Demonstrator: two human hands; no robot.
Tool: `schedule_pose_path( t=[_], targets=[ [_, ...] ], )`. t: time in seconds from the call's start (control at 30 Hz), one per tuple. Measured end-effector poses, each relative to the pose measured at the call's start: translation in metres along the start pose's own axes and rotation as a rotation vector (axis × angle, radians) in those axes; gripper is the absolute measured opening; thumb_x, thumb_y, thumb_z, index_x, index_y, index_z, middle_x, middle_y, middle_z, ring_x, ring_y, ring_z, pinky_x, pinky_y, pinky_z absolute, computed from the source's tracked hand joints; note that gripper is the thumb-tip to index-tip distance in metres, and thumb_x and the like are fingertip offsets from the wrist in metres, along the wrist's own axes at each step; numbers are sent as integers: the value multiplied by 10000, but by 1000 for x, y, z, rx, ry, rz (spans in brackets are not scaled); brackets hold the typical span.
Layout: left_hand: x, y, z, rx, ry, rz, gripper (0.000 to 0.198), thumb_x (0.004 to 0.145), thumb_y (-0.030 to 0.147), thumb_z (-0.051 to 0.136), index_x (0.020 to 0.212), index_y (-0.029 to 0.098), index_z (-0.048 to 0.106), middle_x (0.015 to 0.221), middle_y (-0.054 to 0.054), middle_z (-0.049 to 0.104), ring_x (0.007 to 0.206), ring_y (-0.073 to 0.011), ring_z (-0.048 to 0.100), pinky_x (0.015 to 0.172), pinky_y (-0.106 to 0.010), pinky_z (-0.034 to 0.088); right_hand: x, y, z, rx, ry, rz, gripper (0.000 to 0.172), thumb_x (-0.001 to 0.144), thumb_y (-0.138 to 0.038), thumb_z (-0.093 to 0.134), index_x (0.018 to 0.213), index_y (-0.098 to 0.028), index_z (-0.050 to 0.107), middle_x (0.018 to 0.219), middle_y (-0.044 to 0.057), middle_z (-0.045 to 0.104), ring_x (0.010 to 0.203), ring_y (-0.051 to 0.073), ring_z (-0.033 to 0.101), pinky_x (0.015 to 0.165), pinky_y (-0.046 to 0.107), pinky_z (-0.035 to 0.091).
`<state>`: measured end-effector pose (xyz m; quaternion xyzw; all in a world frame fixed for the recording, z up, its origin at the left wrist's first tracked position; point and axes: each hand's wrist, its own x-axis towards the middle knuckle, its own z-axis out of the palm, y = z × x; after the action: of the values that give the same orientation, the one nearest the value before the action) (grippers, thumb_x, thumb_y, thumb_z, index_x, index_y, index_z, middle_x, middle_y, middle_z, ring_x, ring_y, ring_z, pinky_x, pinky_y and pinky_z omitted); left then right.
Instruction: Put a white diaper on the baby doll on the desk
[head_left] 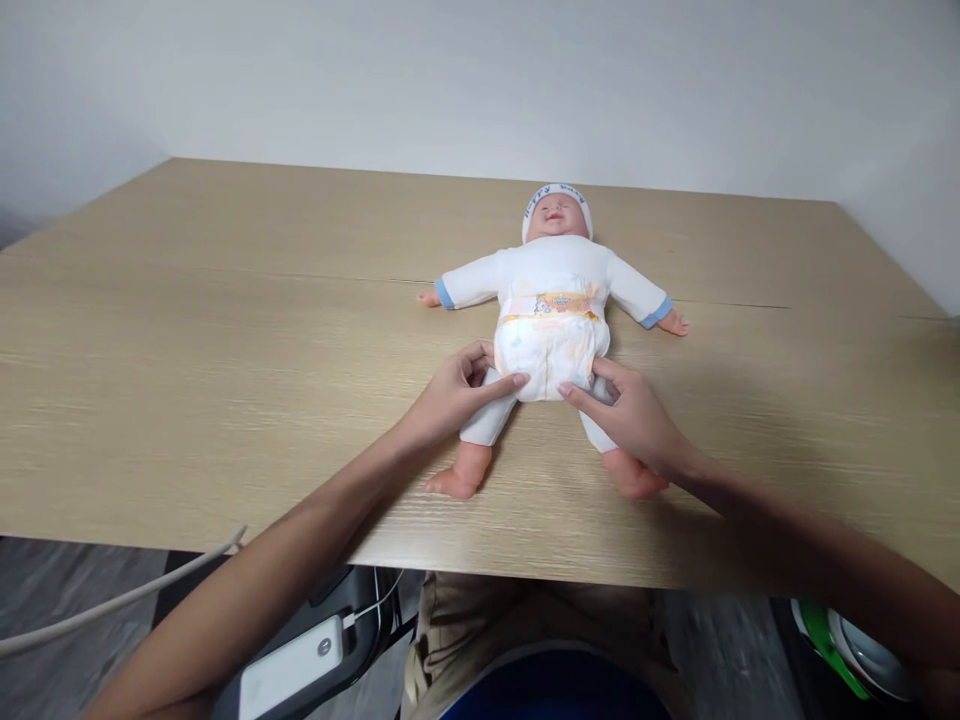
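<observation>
A baby doll (553,255) lies on its back on the table, head away from me, arms spread and legs parted towards me. It has a white suit with blue cuffs and a white cap (556,195) with blue lettering. Around its waist and hips is a white diaper (546,345) with an orange printed band across the front. My left hand (466,388) grips the diaper's left leg edge, thumb on the front, fingers partly hidden behind. On the other side my right hand (634,408) holds the right leg edge between thumb and fingers.
The wide wooden table (225,400) reaches back to a pale wall (450,80). A whitish cable (150,588) hangs by its front left edge. Below lies a white power bank (296,668) with a thin cord. A green and white object (840,650) is at the lower right.
</observation>
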<state>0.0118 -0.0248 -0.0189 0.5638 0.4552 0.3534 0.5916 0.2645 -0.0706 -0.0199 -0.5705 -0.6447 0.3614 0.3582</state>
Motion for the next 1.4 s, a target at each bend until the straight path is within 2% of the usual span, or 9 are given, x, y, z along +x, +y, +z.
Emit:
schedule_pose_path(
  t=[0.13, 0.23, 0.37, 0.53, 0.67, 0.77, 1.0, 1.23, 1.4],
  targets=[
    [-2, 6, 5, 231, -35, 132, 423, 905, 507, 879, 1163, 182, 799, 1178, -99, 818, 1090, -291, 723, 977, -433, 557, 1, -2, 2, -87, 15, -56, 286, 994, -499, 738, 880, -238, 710, 958, 43, 739, 974, 273, 669, 890, 419, 520],
    [1, 8, 5, 274, -60, 134, 369, 899, 515, 875, 1062, 188, 825, 1089, -84, 825, 1047, -293, 721, 937, -430, 563, 4, 2, 4, -45, -1, -60, 268, 1002, -496, 732, 906, -247, 755, 1040, 63, 762, 1071, 296, 693, 991, 462, 539],
    [4, 11, 2, 221, -88, 60, 383, 889, 526, 875, 1082, 197, 846, 1115, -84, 834, 1054, -294, 724, 920, -424, 571, 8, 7, 6, 109, -38, -33, 231, 994, -480, 746, 1053, -268, 817, 1156, 67, 792, 1173, 309, 719, 1080, 495, 550],
    [4, 8, -1, -17, -138, -64, 437, 893, 573, 877, 1144, 216, 863, 1127, -87, 846, 1065, -284, 744, 920, -399, 581, 8, 5, 4, 205, -56, 6, 274, 980, -480, 774, 1156, -276, 822, 1283, 53, 810, 1243, 313, 726, 1130, 500, 546],
    [4, 5, -2, -165, -150, -102, 425, 915, 583, 866, 1136, 219, 868, 1101, -88, 848, 1044, -268, 755, 911, -377, 585, 4, -2, -2, 115, -51, 68, 298, 962, -509, 784, 1088, -239, 792, 1150, 58, 828, 1042, 297, 739, 945, 465, 577],
    [3, 5, -2, -121, -146, -81, 422, 945, 591, 828, 1142, 220, 861, 1120, -87, 847, 1044, -269, 755, 911, -382, 583, 1, -4, -6, -13, -44, 38, 281, 973, -503, 767, 1032, -227, 768, 1064, 60, 816, 937, 278, 712, 845, 438, 551],
    [0, 0, 7, 278, -2, 147, 448, 876, 483, 886, 1198, 182, 806, 1233, -109, 821, 1173, -324, 730, 1089, -497, 556, 2, -2, -6, -191, -36, -172, 164, 993, -394, 740, 1015, -232, 727, 1014, 63, 762, 964, 282, 681, 852, 423, 521],
    [8, 0, -3, 252, -129, 159, 310, 897, 441, 861, 1093, 207, 813, 1158, -95, 828, 1132, -326, 735, 1034, -487, 573, -1, -3, -7, -172, -54, -171, 151, 1021, -404, 711, 1057, -260, 731, 1111, 76, 785, 1044, 314, 694, 925, 461, 536],
    [9, -6, 3, 308, -100, 192, 572, 724, 298, 948, 1249, 174, 760, 1272, -130, 801, 1181, -360, 726, 1043, -524, 567, 3, 4, -11, -211, -79, -174, 187, 980, -433, 762, 969, -256, 703, 1031, 62, 802, 919, 286, 696, 837, 416, 515]
  ],
)
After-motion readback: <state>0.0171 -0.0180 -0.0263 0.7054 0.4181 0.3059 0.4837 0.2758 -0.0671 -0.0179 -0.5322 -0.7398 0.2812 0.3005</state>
